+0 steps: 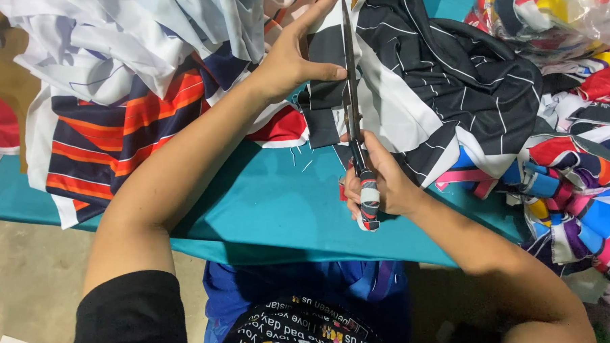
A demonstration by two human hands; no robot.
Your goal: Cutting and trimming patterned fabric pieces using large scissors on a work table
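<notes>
Midway through a cut: right hand point(385, 184) grips closed scissors point(353, 105); left hand point(292, 56) lies flat, pinning black striped fabric point(450, 75); most remains uncut.

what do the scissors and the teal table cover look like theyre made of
Scissors: long dark blades, likely steel with a dull finish; handle wrapped in striped fabric strips. Teal cover: looks like smooth knit cloth, matte, with soft creases and a draping edge.
</notes>
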